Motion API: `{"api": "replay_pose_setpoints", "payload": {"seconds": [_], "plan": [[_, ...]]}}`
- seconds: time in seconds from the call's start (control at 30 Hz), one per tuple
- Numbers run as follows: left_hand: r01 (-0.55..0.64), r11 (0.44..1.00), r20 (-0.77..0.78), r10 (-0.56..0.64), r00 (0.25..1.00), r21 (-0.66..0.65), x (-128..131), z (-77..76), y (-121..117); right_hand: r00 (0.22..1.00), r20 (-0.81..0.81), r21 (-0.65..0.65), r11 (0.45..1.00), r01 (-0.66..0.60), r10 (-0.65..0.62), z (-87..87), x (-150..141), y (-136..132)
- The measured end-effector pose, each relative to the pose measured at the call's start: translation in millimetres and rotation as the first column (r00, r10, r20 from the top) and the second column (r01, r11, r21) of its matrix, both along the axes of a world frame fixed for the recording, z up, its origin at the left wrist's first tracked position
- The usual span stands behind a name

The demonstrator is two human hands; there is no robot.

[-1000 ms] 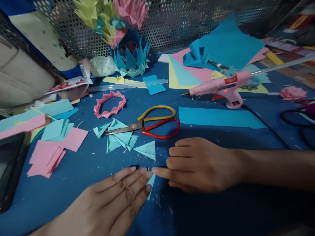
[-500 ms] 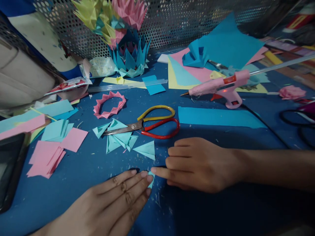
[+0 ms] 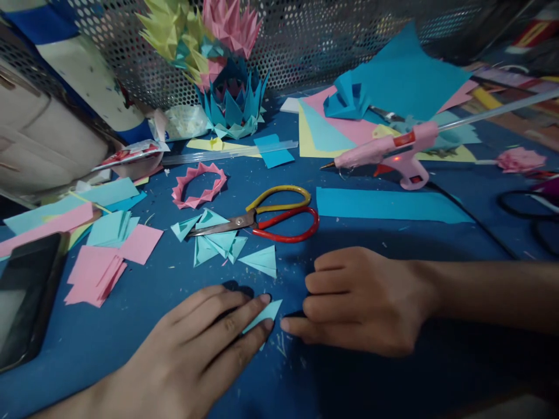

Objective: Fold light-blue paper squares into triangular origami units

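My left hand [image 3: 205,343] lies flat on the blue table, its fingers stretched out and slightly apart over a small folded light-blue paper triangle [image 3: 267,314]. Two fingertips rest at the triangle's edges; the rest of it is hidden under the fingers. Just to the right, my right hand [image 3: 358,299] rests on the table with its fingers curled and one finger pointing at the triangle, a small gap from it. Nothing shows in this hand. Beyond the hands lie a loose light-blue folded triangle [image 3: 262,260] and several more [image 3: 216,244] under the blades of scissors [image 3: 286,233].
A pink glue gun [image 3: 393,152] with a lit light stands behind a blue paper strip [image 3: 388,206]. Left are a pink folded-paper ring [image 3: 200,185], pink squares [image 3: 94,273], light-blue squares [image 3: 111,228] and a phone [image 3: 32,297]. Paper flowers [image 3: 231,99] stand behind.
The right hand has drawn back from the paper triangle, and its pointing finger no longer touches it. The left fingers have parted and bent a little, so more of the triangle shows.
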State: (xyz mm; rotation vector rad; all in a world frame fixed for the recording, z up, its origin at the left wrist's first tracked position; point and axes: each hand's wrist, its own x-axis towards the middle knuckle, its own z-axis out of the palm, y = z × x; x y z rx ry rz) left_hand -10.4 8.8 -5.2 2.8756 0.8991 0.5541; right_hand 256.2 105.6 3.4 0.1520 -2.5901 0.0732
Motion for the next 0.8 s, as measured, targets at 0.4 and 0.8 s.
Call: {"api": "replay_pose_setpoints", "payload": {"seconds": [0.4,0.8], "plan": [[0.046,0.999,-0.097,-0.048,0.994,-0.022,-1.8,-1.7,2.9,0.994,0.084,0.029,0.997,0.066,-0.069,-5.7,0.8,-0.6],[0.055,0.997,0.013,-0.054,0.998,-0.054,1.7,-3.1,2.8,0.994,0.085,0.001,0.997,0.074,-0.073,-6.4,0.0,-1.4]]}}
